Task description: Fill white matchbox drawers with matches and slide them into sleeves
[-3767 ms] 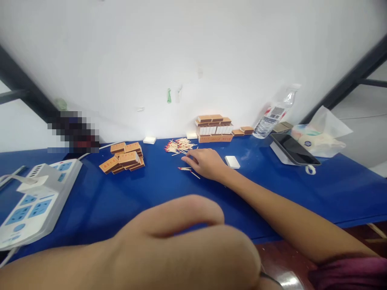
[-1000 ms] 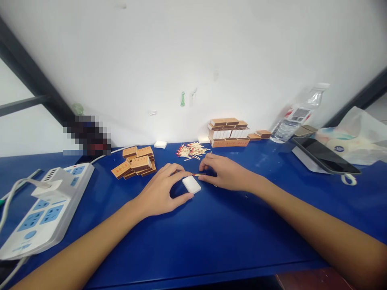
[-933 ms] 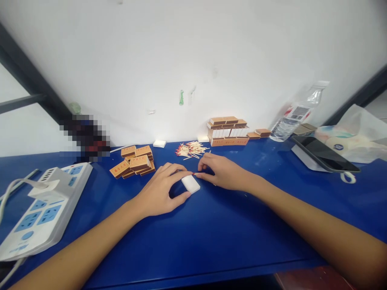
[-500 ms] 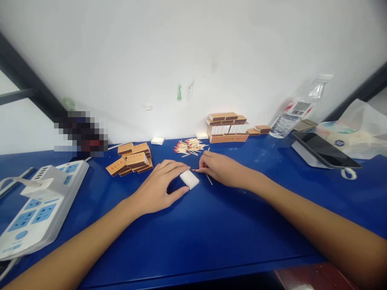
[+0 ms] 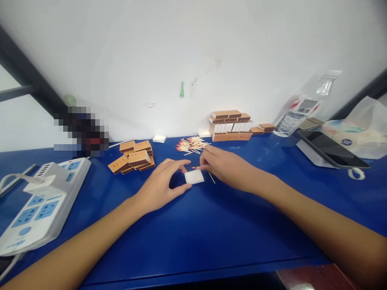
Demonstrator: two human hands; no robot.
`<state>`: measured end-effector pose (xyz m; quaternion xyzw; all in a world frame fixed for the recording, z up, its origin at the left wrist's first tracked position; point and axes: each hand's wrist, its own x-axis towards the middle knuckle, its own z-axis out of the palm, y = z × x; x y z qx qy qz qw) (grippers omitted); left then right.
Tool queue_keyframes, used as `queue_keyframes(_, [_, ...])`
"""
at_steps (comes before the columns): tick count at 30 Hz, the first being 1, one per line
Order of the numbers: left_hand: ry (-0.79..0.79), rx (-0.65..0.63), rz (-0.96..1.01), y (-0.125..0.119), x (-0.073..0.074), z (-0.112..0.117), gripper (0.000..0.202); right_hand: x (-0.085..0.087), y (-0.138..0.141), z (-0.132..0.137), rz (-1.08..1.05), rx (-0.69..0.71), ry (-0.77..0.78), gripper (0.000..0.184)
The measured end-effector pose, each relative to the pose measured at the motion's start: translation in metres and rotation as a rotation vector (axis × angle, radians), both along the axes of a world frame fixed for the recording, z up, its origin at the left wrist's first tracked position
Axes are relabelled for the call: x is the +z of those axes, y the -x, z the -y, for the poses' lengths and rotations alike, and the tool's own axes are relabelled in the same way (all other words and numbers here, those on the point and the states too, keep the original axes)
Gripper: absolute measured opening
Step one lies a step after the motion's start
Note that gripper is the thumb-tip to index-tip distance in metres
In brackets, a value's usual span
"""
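A white inner matchbox tray (image 5: 194, 176) lies on the blue table, its long side running roughly left to right. My left hand (image 5: 163, 183) holds it at its left end, thumb at the near corner and a finger at the far corner, with the index finger lifted clear. Just beyond the tray's right end, my right hand (image 5: 222, 163) pinches a few red-tipped matches (image 5: 195, 167), heads pointing left. A single match (image 5: 212, 177) lies on the table under that hand. Behind both hands spreads a pile of loose matches (image 5: 192, 144).
Closed matchboxes (image 5: 137, 157) are heaped at left, and more form a stack (image 5: 231, 127) by the wall. White trays (image 5: 159, 139) stand at the back. A power strip (image 5: 51, 201) is at far left; a water bottle (image 5: 298, 110) and phone (image 5: 332, 149) are at right.
The tray has turned from slanting to nearly level across the view. My left index finger has lifted off it. My right hand has shifted slightly, still pinching matches.
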<state>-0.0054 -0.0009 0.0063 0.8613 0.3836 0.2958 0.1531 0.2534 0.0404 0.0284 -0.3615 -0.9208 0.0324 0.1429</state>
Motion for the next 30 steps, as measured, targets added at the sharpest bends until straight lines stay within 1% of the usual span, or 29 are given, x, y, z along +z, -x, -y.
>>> queue_keyframes(3, [-0.017,0.015,0.016,-0.001,0.0,0.002,0.063,-0.003,0.005,0.008,0.079,0.06,-0.119,0.019])
queue_keyframes(6, [-0.031,0.017,0.025,-0.001,-0.002,0.003,0.064,-0.012,0.013,0.014,0.16,0.12,-0.227,0.019])
queue_keyframes(9, [-0.033,0.018,0.029,-0.001,-0.003,0.003,0.066,-0.018,0.02,0.018,0.2,0.147,-0.279,0.021])
queue_keyframes(11, [-0.025,0.025,0.03,-0.001,-0.003,0.002,0.066,-0.016,0.021,0.017,0.167,0.156,-0.256,0.023])
queue_keyframes(13, [-0.019,0.031,0.027,-0.001,-0.003,0.002,0.066,-0.008,0.017,0.015,0.113,0.124,-0.21,0.024])
queue_keyframes(14, [-0.018,0.035,0.023,-0.001,-0.002,0.002,0.066,-0.003,0.013,0.014,0.091,0.08,-0.192,0.024])
queue_keyframes(17, [-0.017,0.053,0.007,-0.001,0.0,0.002,0.065,0.013,-0.003,0.01,0.09,-0.119,-0.112,0.025])
queue_keyframes(18, [-0.018,0.062,0.003,-0.001,0.0,0.002,0.064,0.016,-0.008,0.009,0.114,-0.17,-0.059,0.028])
queue_keyframes(20, [-0.016,0.075,-0.007,-0.001,0.001,0.002,0.065,0.018,-0.016,0.008,0.178,-0.213,0.08,0.036])
queue_keyframes(21, [-0.014,0.077,-0.011,-0.001,0.0,0.002,0.065,0.017,-0.019,0.008,0.199,-0.21,0.147,0.036])
queue_keyframes(23, [-0.004,0.075,-0.019,-0.001,0.0,0.002,0.066,0.014,-0.021,0.008,0.205,-0.179,0.245,0.028])
queue_keyframes(25, [0.004,0.075,-0.026,-0.001,-0.001,0.002,0.064,0.012,-0.02,0.008,0.181,-0.135,0.282,0.024])
queue_keyframes(27, [0.003,0.077,-0.032,-0.001,-0.001,0.002,0.063,0.01,-0.018,0.007,0.162,-0.102,0.259,0.025])
queue_keyframes(30, [-0.006,0.071,-0.026,-0.002,-0.001,0.003,0.064,0.009,-0.011,0.007,0.085,-0.103,0.143,0.023])
